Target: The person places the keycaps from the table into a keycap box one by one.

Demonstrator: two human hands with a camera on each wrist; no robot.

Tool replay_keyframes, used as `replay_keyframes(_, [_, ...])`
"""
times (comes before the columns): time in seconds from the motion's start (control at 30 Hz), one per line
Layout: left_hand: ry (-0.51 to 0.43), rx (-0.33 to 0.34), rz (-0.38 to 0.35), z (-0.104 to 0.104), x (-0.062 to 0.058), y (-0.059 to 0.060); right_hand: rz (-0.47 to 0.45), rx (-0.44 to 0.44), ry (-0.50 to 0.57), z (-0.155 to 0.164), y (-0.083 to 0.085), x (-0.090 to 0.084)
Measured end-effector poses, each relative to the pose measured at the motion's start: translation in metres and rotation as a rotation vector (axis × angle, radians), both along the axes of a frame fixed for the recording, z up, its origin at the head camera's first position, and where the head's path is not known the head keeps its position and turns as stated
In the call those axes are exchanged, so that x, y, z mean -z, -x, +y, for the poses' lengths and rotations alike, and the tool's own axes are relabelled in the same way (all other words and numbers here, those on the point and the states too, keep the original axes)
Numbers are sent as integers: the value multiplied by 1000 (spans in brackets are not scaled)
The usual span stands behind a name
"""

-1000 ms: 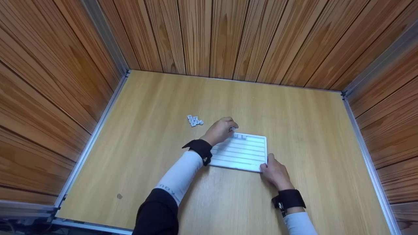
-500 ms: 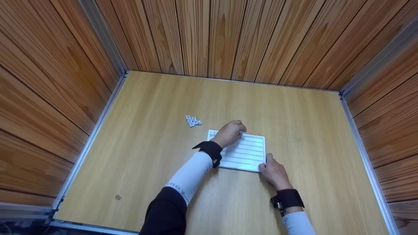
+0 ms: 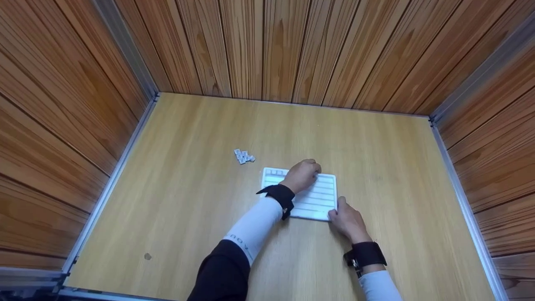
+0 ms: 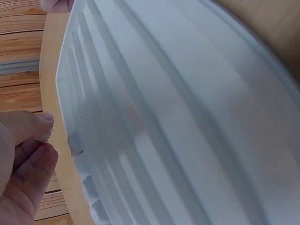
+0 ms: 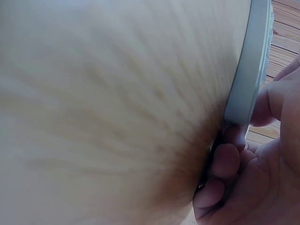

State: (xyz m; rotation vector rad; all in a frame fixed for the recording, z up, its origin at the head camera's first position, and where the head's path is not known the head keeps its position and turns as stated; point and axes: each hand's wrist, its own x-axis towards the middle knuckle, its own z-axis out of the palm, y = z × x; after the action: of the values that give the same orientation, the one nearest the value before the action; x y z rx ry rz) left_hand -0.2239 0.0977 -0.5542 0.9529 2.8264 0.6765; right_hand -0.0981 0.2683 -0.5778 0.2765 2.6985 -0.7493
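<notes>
White, rectangular, plastic-looking tray (image 3: pixel 314 201) with parallel ridges is set face up on the pale wood-grain tabletop (image 3: pixel 188 167), slightly right of its middle. Its long axis is laid left to right, along the ridges and roughly parallel to the tabletop's back edge; one long side is turned toward the person.

By the right hand (image 3: pixel 349 219), the tray's near right corner is gripped, with fingers curled at the edge. The left hand (image 3: pixel 301 174) is held at the far edge, thumb and finger pinched together. Since a second ago it has been shifted rightward along that edge, so that the left end of the far groove has been uncovered; the right hand's grip has been kept.

Beyond the tray's far left corner, a loose cluster of small whitish blocks (image 3: pixel 243 156) is left lying. Similar blocks in the far groove (image 3: pixel 274 172) are lined up in a row. Between the left hand's fingertips, one small whitish piece (image 4: pixel 44 136) is pinched; by the shift, it is judged to be brought near the row's right end. Whether it is touching the tray cannot be told.
</notes>
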Motion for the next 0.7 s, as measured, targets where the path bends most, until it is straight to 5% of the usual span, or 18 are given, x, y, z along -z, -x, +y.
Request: replay_keyframes(0.7, [162,-39,83,5,11,1,15,-9,4,2,0,2])
